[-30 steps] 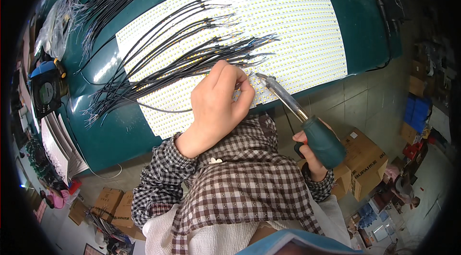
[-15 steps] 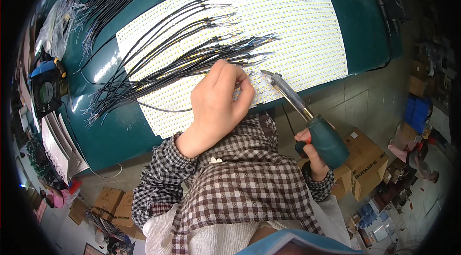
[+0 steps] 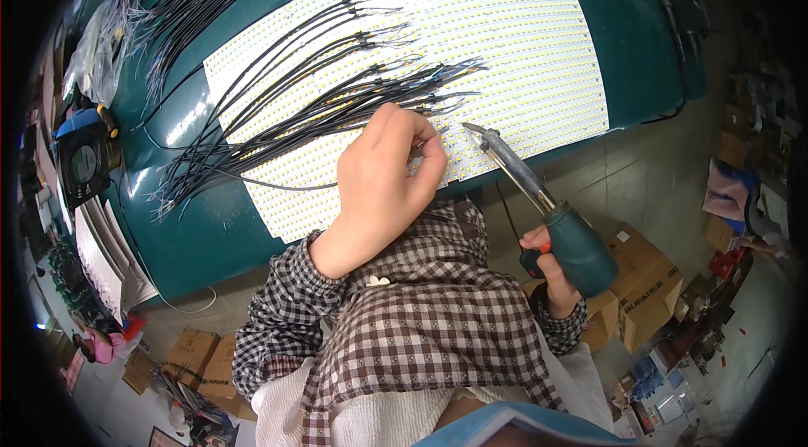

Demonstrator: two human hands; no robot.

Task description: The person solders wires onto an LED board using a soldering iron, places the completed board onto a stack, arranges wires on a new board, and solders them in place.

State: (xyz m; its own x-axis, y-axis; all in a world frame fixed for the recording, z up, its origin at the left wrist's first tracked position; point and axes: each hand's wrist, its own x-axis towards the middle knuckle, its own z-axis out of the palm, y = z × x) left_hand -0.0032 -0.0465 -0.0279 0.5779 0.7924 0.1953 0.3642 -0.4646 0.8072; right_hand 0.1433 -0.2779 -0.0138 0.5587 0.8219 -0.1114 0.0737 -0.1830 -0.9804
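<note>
My left hand (image 3: 389,162) is closed in a pinch over the near part of a white LED panel (image 3: 539,34). A black cable (image 3: 290,188) runs into it from the left; its stripped end is mostly hidden by my fingers. My right hand (image 3: 555,279) grips a soldering gun (image 3: 581,249) with a green body, red trigger and metal barrel. The gun's tip (image 3: 468,126) points up and left, just above the panel and a little right of my left fingertips. A bundle of black cables (image 3: 337,98) with thin bared wire ends lies across the panel.
More black cables (image 3: 219,1) lie on the green tabletop (image 3: 640,43) at the back left. A blue and black fan (image 3: 82,152) stands at the left edge, beside stacked white strips (image 3: 105,253). Cardboard boxes (image 3: 644,287) sit on the floor at right.
The soldering gun has shifted very slightly right in my right hand. My left hand holds nearly the same place. At the far right, a person by the boxes has moved.
</note>
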